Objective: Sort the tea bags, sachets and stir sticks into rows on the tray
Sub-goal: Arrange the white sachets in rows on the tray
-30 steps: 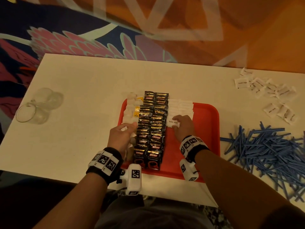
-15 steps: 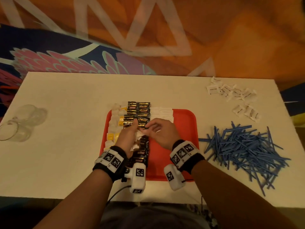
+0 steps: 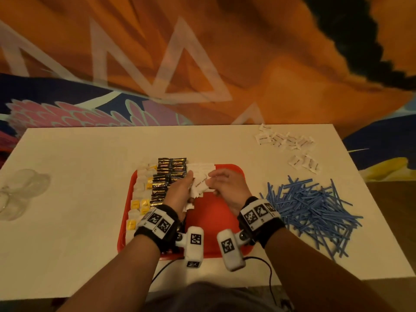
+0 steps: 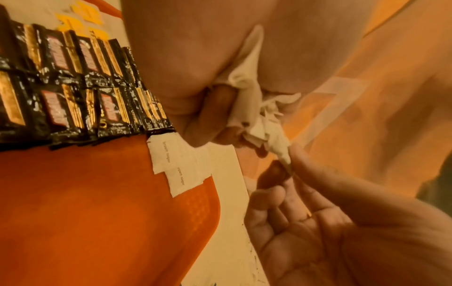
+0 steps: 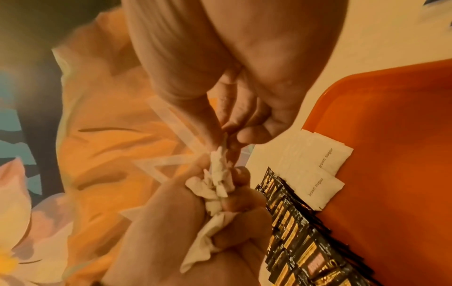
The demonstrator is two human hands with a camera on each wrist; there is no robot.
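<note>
Over the red tray (image 3: 234, 174), the left hand (image 3: 177, 194) clutches a bunch of white sachets (image 5: 215, 185) and the right hand (image 3: 227, 188) pinches one from it — the sachet row looks half-built, so next comes laying it flat beside the placed brown-sugar sachets (image 4: 176, 168)

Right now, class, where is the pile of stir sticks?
In the head view, the stir sticks lie on the table, right of the tray, below the loose white sachets.
</note>
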